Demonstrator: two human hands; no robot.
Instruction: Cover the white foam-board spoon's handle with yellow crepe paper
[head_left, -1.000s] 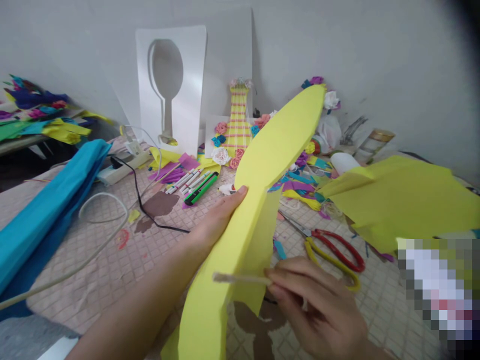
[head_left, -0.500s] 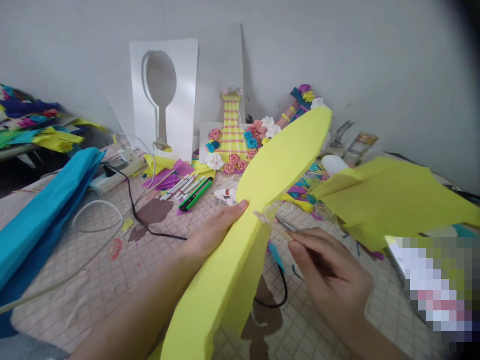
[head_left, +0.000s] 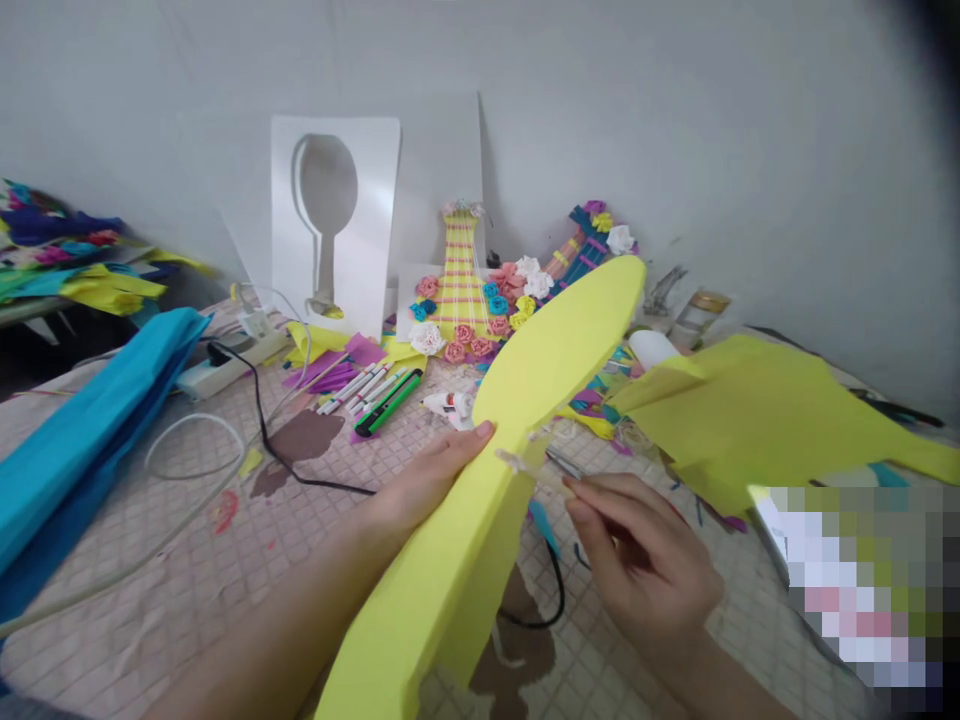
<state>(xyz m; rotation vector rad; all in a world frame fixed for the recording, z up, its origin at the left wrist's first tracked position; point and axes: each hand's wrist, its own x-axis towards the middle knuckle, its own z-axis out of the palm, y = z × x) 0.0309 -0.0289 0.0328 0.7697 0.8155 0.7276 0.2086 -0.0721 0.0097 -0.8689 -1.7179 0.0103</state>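
Note:
My left hand (head_left: 427,480) grips a long yellow spoon-shaped foam piece (head_left: 555,350) at its narrow neck, holding it tilted up over the table. My right hand (head_left: 637,560) is closed in a pinch on a thin pale stick (head_left: 529,465), whose tip touches the edge of the foam piece just right of my left thumb. A black cable (head_left: 551,590) runs under my right hand.
A white board with a spoon-shaped cut-out (head_left: 334,220) leans on the wall beside flower-decorated craft pieces (head_left: 461,290). Markers and a green knife (head_left: 386,400) lie mid-table. Blue crepe paper (head_left: 82,420) is left, yellow paper (head_left: 765,410) right, a power strip (head_left: 225,365) behind.
My right hand rose from low on the foam's handle to its neck, bringing the stick's tip against the edge. The wide end of the foam piece dropped lower in view.

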